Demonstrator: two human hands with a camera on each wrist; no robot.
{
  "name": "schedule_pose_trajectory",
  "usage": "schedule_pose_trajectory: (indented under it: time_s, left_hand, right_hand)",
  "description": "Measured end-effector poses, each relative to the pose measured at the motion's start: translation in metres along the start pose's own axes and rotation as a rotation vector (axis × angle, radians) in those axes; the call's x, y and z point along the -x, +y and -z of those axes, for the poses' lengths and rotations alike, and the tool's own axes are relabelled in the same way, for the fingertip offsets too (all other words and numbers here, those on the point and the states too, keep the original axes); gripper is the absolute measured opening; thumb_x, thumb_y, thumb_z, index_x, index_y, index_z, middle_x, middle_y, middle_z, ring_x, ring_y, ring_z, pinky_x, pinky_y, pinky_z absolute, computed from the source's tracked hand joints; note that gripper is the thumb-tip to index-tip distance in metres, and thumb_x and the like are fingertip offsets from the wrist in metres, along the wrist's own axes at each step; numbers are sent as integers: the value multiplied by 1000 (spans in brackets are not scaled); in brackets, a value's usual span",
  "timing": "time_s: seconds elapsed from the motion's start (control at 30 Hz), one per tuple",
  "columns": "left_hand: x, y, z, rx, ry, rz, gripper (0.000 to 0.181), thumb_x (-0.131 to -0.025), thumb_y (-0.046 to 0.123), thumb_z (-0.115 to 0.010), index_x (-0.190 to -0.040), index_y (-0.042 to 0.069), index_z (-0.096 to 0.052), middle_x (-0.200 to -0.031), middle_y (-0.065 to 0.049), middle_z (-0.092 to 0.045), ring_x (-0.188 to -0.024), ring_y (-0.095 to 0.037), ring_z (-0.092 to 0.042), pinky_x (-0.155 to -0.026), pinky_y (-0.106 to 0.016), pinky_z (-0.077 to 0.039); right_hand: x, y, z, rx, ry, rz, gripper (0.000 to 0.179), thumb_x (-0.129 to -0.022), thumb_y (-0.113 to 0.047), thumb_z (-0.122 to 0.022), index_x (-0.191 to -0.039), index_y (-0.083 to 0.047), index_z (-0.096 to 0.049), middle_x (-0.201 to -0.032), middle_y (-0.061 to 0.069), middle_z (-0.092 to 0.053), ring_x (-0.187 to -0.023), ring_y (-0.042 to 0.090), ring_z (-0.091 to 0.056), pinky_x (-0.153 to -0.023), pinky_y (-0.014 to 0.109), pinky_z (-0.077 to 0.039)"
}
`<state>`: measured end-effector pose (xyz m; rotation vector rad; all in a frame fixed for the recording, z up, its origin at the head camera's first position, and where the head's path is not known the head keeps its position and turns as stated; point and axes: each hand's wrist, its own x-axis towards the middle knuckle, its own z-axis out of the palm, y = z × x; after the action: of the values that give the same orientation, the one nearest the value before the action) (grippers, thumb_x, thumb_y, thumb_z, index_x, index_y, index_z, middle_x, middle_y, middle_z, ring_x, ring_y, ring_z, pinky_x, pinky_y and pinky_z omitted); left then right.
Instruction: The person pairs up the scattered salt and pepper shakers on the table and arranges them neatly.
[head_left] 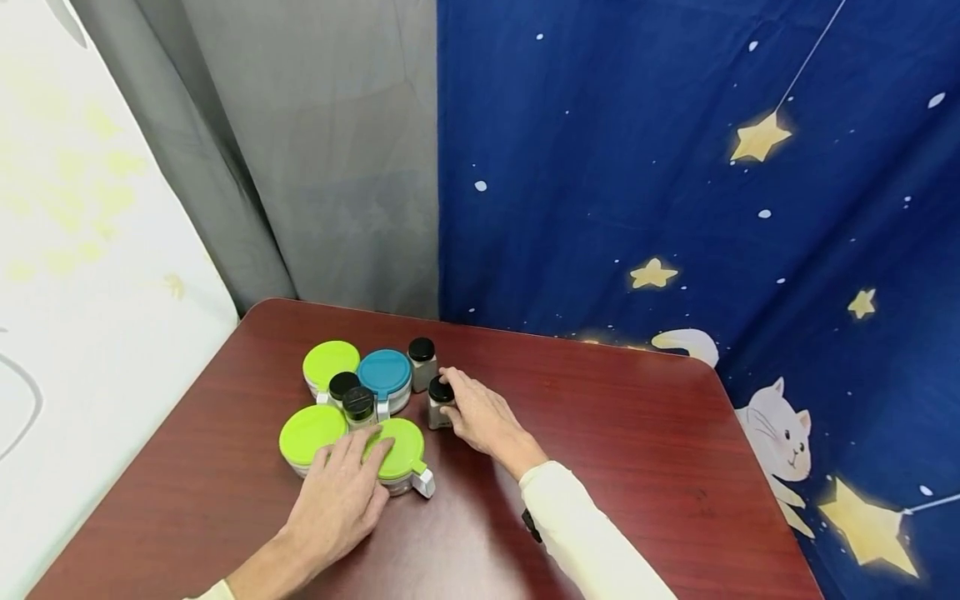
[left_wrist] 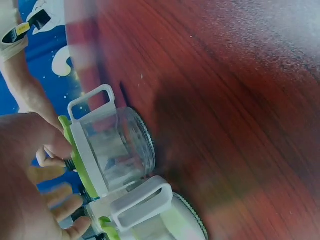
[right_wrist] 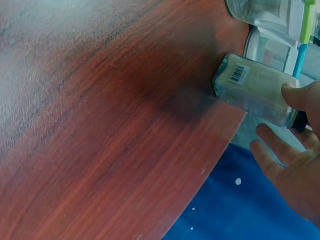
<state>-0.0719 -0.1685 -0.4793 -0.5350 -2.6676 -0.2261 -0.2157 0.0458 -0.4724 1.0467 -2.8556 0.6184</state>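
Note:
My right hand (head_left: 491, 421) pinches a small clear square spice jar (right_wrist: 255, 92) near its black cap, between thumb and fingers; the other fingers are spread. In the right wrist view a barcode label shows on that jar. My left hand (head_left: 337, 500) rests at a green-lidded glass jar (head_left: 401, 446) with a white handle, the thumb at the lid's edge and the fingers loosely extended over it. Around them stand another black-capped spice jar (head_left: 422, 367), a blue-lidded jar (head_left: 385, 373), two more green-lidded jars (head_left: 311, 435) and two black-capped shakers (head_left: 359, 405), all close together.
The dark red wooden table (head_left: 637, 433) has its back edge just behind the cluster of jars. Grey curtain (head_left: 337, 167) and blue starry curtain (head_left: 600, 167) hang behind it. A white surface (head_left: 90, 292) stands along the left.

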Motion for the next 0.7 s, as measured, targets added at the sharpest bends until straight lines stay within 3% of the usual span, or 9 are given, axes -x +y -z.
schedule_pose_trajectory:
  time_s: [0.13, 0.27, 0.43, 0.57, 0.7]
  left_hand:
    - [-2, 2, -4, -12, -1, 36, 46, -85, 38, -72, -118, 7, -67, -118, -16, -58, -106, -37, -55, -81, -56, -47]
    - [-2, 2, -4, -36, -43, -1, 60, -80, 52, -79, -119, 8, -67, -120, -16, -59, -110, -36, -56, -84, -56, -47]
    - [2, -2, -5, 21, -81, -54, 72, -76, 39, -85, -131, 1, -60, -136, -21, -53, -126, -38, -50, -92, -56, -48]
    - [5, -6, -11, 117, -45, -91, 72, -72, 24, -87, -131, -5, -57, -141, -25, -48, -130, -42, -47, -99, -55, -46]
    - [4, -1, -17, 208, -9, -63, 68, -74, 22, -86, -127, -8, -56, -140, -28, -47, -131, -47, -46, -102, -55, -43]
  right_hand:
    - [-1, 2, 1, 20, 3, 8, 54, -97, -18, -71, -144, -10, -46, -133, 2, -61, -117, 19, -60, -95, 36, -50]
    - [1, 4, 0, 12, 3, 9, 49, -97, -18, -72, -139, -13, -47, -129, 2, -62, -113, 19, -60, -94, 34, -50]
    - [-2, 6, 1, -90, -7, 14, 43, -96, -15, -73, -131, -13, -49, -125, 2, -60, -100, 14, -59, -88, 28, -48]
    - [0, 6, 2, -170, -39, 18, 41, -96, -13, -72, -130, -13, -49, -123, 1, -58, -94, 15, -58, -84, 25, -46]
    - [6, 10, 3, -193, -30, 59, 43, -96, -11, -71, -133, -12, -49, -126, 3, -58, -100, 16, -58, -88, 27, -47]
